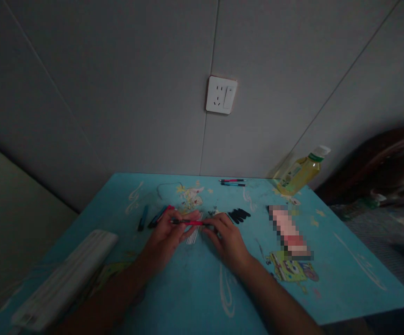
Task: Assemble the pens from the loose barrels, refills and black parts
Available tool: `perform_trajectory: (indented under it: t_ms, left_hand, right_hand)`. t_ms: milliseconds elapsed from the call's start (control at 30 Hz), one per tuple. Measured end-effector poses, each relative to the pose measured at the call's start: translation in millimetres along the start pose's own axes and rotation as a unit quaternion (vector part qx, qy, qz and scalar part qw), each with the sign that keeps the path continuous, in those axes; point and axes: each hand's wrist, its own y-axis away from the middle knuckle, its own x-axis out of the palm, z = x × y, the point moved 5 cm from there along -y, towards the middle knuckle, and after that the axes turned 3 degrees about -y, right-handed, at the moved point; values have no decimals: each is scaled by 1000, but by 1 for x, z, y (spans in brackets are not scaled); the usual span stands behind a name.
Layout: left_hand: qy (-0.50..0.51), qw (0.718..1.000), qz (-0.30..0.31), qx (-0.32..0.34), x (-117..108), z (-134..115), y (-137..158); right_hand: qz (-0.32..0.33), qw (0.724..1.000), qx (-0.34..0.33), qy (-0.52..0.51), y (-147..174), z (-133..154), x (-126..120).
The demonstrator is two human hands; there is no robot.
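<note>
A red and black pen (195, 223) lies level between my two hands above the middle of the table. My left hand (167, 235) pinches its left part, and my right hand (228, 237) has its fingers closed on the black right end. Under the pen, several thin white sticks (191, 238), like pen refills, lie side by side. Blue and red pen barrels (157, 217) sit beside my left hand, partly hidden by it, with one blue barrel (144, 216) farther left. A pile of small black pieces (239, 215) is just beyond my right hand.
Two pens (232, 182) lie at the table's back edge. A bottle of yellow liquid (299, 174) stands at the back right, near a pixelated flat object (289, 232). A long white bar-shaped object (67, 279) lies at the left. A wall socket (221, 95) is above the blue table (195, 293).
</note>
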Motion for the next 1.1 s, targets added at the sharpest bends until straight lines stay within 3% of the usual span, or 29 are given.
perform_trajectory:
  t_ms: [167, 300, 433, 533, 633, 700, 900, 1100]
  left_hand:
    - [-17, 999, 37, -12, 1, 7, 1]
    - [-60, 996, 62, -15, 5, 7, 2]
    - [-205, 976, 11, 68, -1, -7, -1]
    - [-412, 900, -41, 138, -8, -19, -2]
    - [-599, 778, -6, 187, -4, -20, 1]
    - [-666, 719, 28, 196, 1, -17, 4]
    - [-738, 654, 60, 156, 8, -12, 7]
    - [-769, 619, 94, 131, 7, -7, 8]
  right_hand:
    - [-10, 1000, -14, 25, -1, -9, 0]
    - [24, 999, -27, 8, 0, -14, 5]
    - [49, 995, -33, 81, -8, -29, -9]
    - [24, 984, -10, 174, -28, -63, -38]
    - [21, 951, 54, 305, -53, -113, -69]
    - [30, 942, 73, 325, -67, -143, -84]
    - [55, 927, 108, 354, -82, -196, -97]
    - [58, 924, 126, 356, -87, -210, -96]
